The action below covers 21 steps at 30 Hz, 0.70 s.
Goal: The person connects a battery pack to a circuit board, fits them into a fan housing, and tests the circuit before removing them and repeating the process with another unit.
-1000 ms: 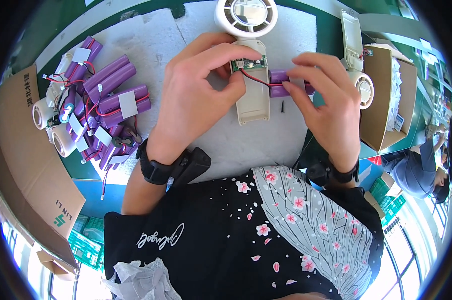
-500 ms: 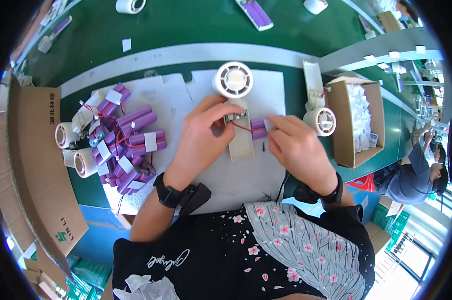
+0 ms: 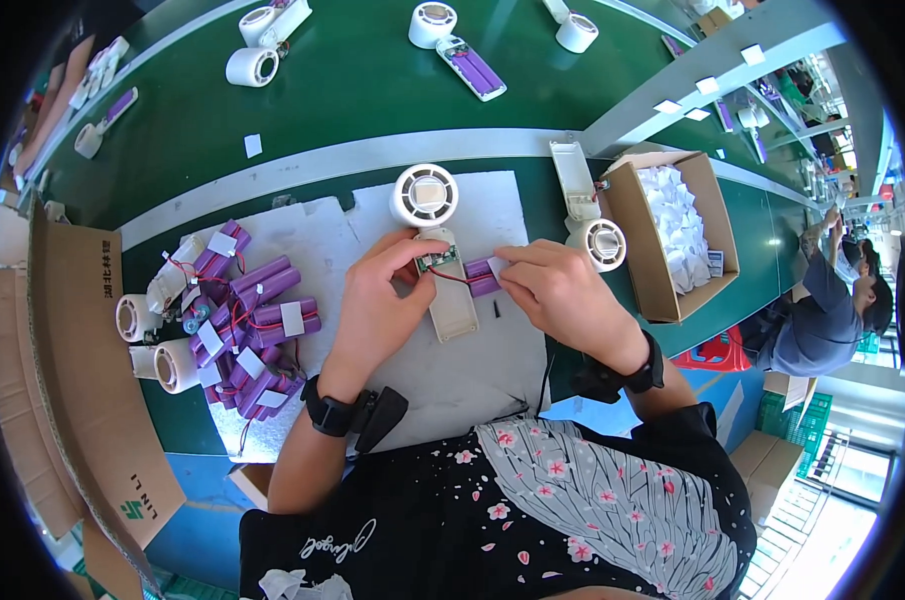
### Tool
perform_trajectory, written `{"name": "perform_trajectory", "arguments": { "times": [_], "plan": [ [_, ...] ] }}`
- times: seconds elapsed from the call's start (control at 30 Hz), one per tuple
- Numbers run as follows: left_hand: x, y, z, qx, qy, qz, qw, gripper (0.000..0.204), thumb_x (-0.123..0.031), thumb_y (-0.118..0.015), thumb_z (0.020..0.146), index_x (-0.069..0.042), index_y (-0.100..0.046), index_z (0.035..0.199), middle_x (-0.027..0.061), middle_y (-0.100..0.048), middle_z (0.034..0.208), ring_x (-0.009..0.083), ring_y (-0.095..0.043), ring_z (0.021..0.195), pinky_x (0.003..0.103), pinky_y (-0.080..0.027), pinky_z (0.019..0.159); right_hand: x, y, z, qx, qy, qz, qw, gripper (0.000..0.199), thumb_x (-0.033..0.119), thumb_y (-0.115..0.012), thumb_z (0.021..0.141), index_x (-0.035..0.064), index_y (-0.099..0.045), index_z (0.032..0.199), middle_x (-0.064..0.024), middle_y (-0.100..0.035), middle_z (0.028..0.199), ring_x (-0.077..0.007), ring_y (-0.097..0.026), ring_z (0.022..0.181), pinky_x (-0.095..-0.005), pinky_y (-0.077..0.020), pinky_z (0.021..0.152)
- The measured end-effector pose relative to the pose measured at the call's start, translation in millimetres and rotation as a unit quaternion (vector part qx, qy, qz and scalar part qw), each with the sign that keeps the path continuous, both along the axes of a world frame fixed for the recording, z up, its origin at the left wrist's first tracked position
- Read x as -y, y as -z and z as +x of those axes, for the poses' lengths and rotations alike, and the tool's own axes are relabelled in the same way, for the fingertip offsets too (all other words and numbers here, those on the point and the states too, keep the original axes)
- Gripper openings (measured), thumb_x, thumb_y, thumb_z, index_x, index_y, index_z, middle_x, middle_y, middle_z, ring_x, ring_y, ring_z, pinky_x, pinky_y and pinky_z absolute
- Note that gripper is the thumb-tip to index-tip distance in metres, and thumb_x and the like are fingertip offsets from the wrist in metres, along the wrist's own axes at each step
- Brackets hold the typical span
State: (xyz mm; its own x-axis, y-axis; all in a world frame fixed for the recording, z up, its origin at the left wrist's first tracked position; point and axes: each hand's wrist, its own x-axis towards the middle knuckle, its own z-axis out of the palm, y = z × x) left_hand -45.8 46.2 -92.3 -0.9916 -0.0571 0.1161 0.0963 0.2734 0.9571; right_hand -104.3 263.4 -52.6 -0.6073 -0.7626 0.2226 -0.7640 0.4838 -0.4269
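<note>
A white handheld fan (image 3: 451,318) lies on the pale foam mat, its round head away from me and its handle casing open. Near the head end, a small green circuit board (image 3: 437,257) shows in the handle. My left hand (image 3: 381,300) grips the fan there, thumb and fingers closed about the board. To the right of the handle is a purple battery pack (image 3: 483,277) with a white pad, joined to the board by a red wire. My right hand (image 3: 565,298) pinches the pack at the pad; its fingertips partly cover it.
Several purple battery packs (image 3: 264,283) with wires are piled left, beside white fan parts (image 3: 176,366) and a tall cardboard box (image 3: 93,330). At right stand another opened fan (image 3: 577,190) and a carton (image 3: 663,305) of white pieces. More fans lie across the green table; a co-worker (image 3: 823,320) sits far right.
The whole view has shifted and turned slightly, bringing more of the far table into sight. Both hands keep their holds on the fan and the battery pack, with little visible movement.
</note>
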Motion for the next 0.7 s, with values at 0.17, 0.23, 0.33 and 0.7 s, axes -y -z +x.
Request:
{"name": "perform_trajectory", "arguments": {
  "times": [0.17,0.23,0.33,0.7],
  "plan": [
    [0.4,2.5,-0.8,-0.002,-0.001,0.004,1.0,0.033,0.005,-0.061,0.076,-0.006,-0.069,0.107,0.0117,-0.066,0.108,0.0174,-0.063,0.075,0.027,-0.051,0.07,0.8,-2.3,6.8,-0.025,-0.009,0.017,0.999,0.009,0.003,-0.069,0.076,-0.0029,-0.063,0.078,-0.0134,-0.069,0.101,-0.027,-0.065,0.082,-0.0346,-0.0539,0.071],
    [-1.2,3.8,-1.5,-0.001,0.008,0.003,1.0,0.033,0.005,-0.061,0.076,-0.006,-0.069,0.107,0.0118,-0.066,0.108,0.017,-0.063,0.075,0.027,-0.051,0.07,1.4,2.1,6.9,-0.059,-0.013,0.057,0.997,0.011,0.003,-0.069,0.077,-0.0034,-0.061,0.08,-0.0134,-0.066,0.104,-0.0269,-0.064,0.082,-0.0344,-0.0537,0.072],
    [-1.2,5.9,-2.4,0.002,-0.014,0.01,1.0,0.033,0.004,-0.061,0.076,-0.005,-0.069,0.106,0.0121,-0.066,0.111,0.0159,-0.064,0.073,0.026,-0.052,0.069,3.5,6.3,6.7,-0.081,-0.012,0.101,0.992,0.012,0.003,-0.068,0.078,-0.0038,-0.06,0.084,-0.0138,-0.063,0.108,-0.0269,-0.064,0.082,-0.0344,-0.0536,0.072],
    [6.0,5.1,2.7,0.02,-0.027,0.003,0.999,0.032,0.005,-0.061,0.076,-0.004,-0.069,0.106,0.0124,-0.066,0.112,0.0159,-0.065,0.075,0.027,-0.052,0.07,-47.6,-64.8,7.5,0.137,0.149,-0.054,0.978,0.012,-0.001,-0.06,0.083,-0.0042,-0.054,0.093,-0.0123,-0.058,0.113,-0.0114,-0.061,0.079,-0.0262,-0.0499,0.065]
  ]
}}
